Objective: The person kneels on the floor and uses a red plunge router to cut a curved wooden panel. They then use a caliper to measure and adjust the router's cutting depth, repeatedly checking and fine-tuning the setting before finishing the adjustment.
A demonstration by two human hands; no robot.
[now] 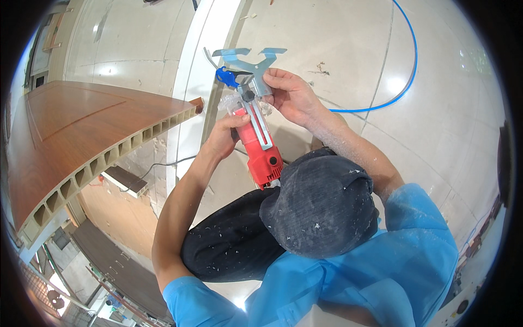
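Observation:
My left hand [224, 134] is closed around the body of a red corded power tool [266, 163], which looks like a trim router. A slotted silver rail [260, 122] with a black knob runs along the tool's upper side. Clear plastic shows at its far end. My right hand [294, 95] is closed, thumb and fingers pinching a silver forked metal plate [260, 68] at that end. A blue part [226, 77] with a thin metal rod sits left of the plate. Exactly how the plate meets the tool is hard to make out.
To the left lies a brown wood-grain door panel [81, 131] with a hollow-celled edge. A white frame piece [199, 60] runs past it. On the tiled floor [348, 32] a blue hose [414, 54] curves at the right, and a dark cord [166, 163] trails left.

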